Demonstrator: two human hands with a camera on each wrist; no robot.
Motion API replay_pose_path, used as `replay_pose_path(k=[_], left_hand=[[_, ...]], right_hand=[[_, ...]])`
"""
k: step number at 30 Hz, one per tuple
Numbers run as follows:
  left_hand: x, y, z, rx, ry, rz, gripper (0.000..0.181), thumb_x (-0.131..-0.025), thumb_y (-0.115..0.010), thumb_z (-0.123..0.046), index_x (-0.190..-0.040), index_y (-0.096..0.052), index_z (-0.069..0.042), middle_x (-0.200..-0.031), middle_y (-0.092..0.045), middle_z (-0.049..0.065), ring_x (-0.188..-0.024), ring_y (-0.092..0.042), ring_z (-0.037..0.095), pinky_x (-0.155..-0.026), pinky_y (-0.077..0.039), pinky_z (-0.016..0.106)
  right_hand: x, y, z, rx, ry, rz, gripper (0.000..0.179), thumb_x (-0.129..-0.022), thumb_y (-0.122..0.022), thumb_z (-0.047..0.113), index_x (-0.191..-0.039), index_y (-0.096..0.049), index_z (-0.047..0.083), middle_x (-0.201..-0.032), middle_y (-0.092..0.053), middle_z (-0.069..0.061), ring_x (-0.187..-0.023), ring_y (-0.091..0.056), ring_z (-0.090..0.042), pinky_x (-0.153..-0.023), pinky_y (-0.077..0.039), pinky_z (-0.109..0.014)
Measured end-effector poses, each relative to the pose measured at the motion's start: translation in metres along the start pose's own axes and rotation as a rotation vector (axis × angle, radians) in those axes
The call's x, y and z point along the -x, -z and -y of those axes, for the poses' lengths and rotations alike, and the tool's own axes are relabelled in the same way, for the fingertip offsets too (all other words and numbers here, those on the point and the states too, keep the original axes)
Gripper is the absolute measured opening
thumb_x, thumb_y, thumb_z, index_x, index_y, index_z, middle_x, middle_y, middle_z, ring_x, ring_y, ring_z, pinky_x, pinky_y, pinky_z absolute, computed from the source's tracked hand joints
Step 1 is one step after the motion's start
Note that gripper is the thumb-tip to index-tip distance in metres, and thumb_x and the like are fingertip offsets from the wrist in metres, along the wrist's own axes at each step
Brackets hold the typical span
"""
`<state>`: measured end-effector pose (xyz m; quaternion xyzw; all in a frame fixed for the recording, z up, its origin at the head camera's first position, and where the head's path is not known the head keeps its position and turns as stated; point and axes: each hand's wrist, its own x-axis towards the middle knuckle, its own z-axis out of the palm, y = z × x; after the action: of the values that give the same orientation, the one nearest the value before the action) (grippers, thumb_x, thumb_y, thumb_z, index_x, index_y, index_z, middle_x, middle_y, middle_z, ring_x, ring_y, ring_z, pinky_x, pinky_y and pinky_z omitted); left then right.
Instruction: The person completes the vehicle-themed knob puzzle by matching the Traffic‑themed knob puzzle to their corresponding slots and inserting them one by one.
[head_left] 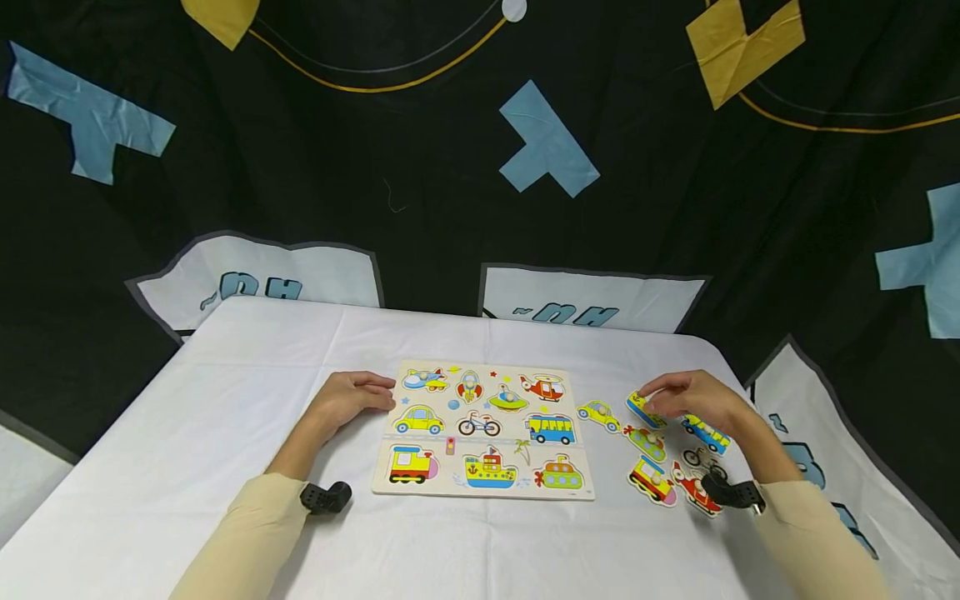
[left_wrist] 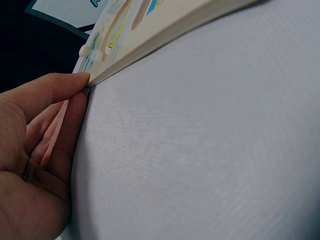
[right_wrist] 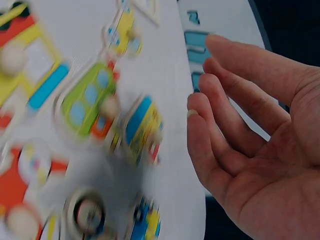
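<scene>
A wooden puzzle board printed with vehicles lies on the table. My left hand is at its left edge; in the left wrist view the thumb and a finger pinch the board's corner. The plane, rocket and flying saucer sit in the top row. Right of the board my right hand hovers over loose knobbed pieces, nearest the boat piece. Its fingers are loosely bent, with nothing between them in the right wrist view. Beside the boat lies the submarine piece.
Other loose pieces lie around: a yellow car, a train, a helicopter, a bicycle and a bus. White cloth covers the table. A dark patterned curtain hangs behind.
</scene>
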<state>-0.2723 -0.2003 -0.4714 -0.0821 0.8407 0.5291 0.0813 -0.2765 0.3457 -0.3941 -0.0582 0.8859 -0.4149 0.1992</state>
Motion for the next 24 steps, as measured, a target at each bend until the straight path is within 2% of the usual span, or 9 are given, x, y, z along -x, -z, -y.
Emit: replay_pose_path(k=[6,13,17,24], left_hand=[[0.000,0.000,0.000,0.000,0.003,0.001,0.045,-0.081,-0.083,-0.021,-0.123,-0.073,-0.009,-0.099,-0.079,0.003,-0.102,-0.070,0.018,-0.101,-0.046,0.045],[0.000,0.000,-0.001,-0.002,0.019,-0.002,0.045,-0.081,-0.083,-0.022,-0.123,-0.073,-0.011,-0.101,-0.079,0.003,-0.105,-0.069,0.019,-0.103,-0.045,0.046],[0.000,0.000,-0.001,0.000,0.015,0.000,0.044,-0.080,-0.083,-0.021,-0.122,-0.073,-0.010,-0.099,-0.079,0.003,-0.101,-0.070,0.018,-0.101,-0.045,0.044],[-0.001,0.000,0.000,0.001,0.003,-0.006,0.043,-0.080,-0.083,-0.021,-0.121,-0.074,-0.010,-0.097,-0.080,0.003,-0.098,-0.070,0.017,-0.100,-0.045,0.044]], right_hand=[[0.018,0.013,-0.026,-0.021,-0.020,0.054,0.045,-0.092,-0.073,0.023,-0.129,-0.065,-0.002,-0.113,-0.074,-0.012,-0.098,-0.064,-0.025,-0.088,-0.052,-0.040],[0.033,0.018,-0.050,-0.039,-0.032,0.132,0.042,-0.092,-0.070,0.023,-0.125,-0.067,-0.003,-0.123,-0.069,-0.012,-0.097,-0.063,-0.016,-0.085,-0.053,-0.036],[0.038,0.019,-0.063,-0.044,-0.041,0.181,0.038,-0.092,-0.069,0.021,-0.121,-0.068,-0.003,-0.117,-0.071,-0.007,-0.095,-0.063,-0.014,-0.083,-0.053,-0.032],[0.047,0.018,-0.070,-0.096,-0.054,0.270,0.035,-0.090,-0.071,0.017,-0.116,-0.069,-0.006,-0.100,-0.074,0.000,-0.087,-0.064,-0.013,-0.078,-0.054,-0.032]])
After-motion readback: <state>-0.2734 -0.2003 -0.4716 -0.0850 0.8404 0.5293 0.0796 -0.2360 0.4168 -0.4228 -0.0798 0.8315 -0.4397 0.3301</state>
